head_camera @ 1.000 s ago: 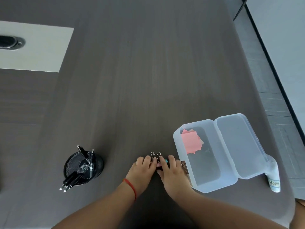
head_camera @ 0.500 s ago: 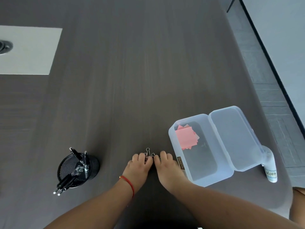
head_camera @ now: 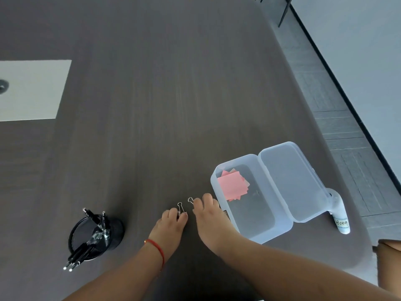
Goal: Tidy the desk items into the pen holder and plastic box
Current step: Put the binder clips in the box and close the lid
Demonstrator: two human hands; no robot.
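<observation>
Both hands rest on the dark desk (head_camera: pixel 173 105) near its front edge. My left hand (head_camera: pixel 171 224) has its fingers closed around a binder clip (head_camera: pixel 180 208), whose wire handles stick out past the fingertips. My right hand (head_camera: pixel 210 216) pinches a second binder clip (head_camera: pixel 190 200) just left of the clear plastic box (head_camera: pixel 271 230). The box stands open, its lid (head_camera: pixel 290 181) folded to the right, with pink sticky notes (head_camera: pixel 233 185) inside. A black mesh pen holder (head_camera: pixel 73 233) with several black pens (head_camera: pixel 95 233) stands to the left.
A white glue bottle (head_camera: pixel 340 216) lies at the box's right side near the desk's right edge. A pale inset panel (head_camera: pixel 32 90) sits at the far left of the desk. Grey floor runs along the right.
My two hands, pressed together over the clips a second ago, have drawn apart. Each now holds its own clip, the right one nearer the box.
</observation>
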